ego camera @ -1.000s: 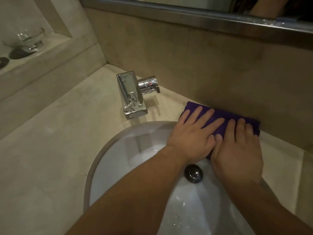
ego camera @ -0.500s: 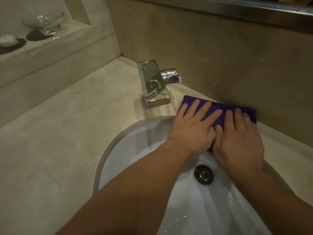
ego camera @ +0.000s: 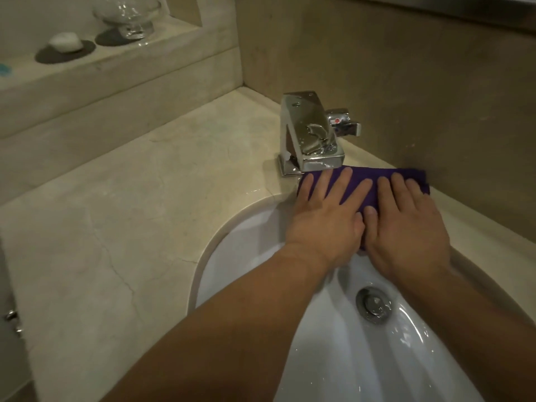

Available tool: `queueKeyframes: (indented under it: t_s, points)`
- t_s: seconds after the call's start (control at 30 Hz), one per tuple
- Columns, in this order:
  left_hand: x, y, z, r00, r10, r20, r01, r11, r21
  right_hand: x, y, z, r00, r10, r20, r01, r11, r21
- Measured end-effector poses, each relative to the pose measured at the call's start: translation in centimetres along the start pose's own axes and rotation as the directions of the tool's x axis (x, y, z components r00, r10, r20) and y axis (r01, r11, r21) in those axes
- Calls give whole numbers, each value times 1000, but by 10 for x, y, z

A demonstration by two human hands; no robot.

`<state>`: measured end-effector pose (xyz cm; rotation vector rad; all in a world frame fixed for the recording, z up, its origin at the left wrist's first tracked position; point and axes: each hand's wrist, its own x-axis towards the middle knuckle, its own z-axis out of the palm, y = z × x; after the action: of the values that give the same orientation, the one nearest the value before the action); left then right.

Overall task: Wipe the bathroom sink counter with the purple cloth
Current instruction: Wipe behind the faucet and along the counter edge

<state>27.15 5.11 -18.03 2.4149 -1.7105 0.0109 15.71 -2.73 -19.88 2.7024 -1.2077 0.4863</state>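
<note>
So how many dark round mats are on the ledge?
2. One dark mat lies under the white soap; the other lies under the glass dish. More may be beyond the left edge.

i'm laying my left hand [ego camera: 324, 219] flat on the purple cloth [ego camera: 362, 184], fingers straight and spread, pointing away from me. my right hand [ego camera: 406, 227] is pressing flat just beside it on the same cloth, its thumb touching my left thumb. both bare forearms are reaching in from below the cloth, converging toward it.
</note>
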Motion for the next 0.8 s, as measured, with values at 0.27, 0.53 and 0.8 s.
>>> queueKeyframes:
  t_s: [0.27,0.53,0.8]
  points:
    - [-10,-13,-9,999,22,31,-23,999,29,2,-10,-2,997,-45,65,46,999,-7]
    - [-26,-31,-10,998,52,22,-53,996,70,1,-25,-6,992,-67,110,65,997,30]
    - [-46,-60,-18,1000,-7,-7,8,998,58,6,-65,-10,980,-128,154,117,990,77]
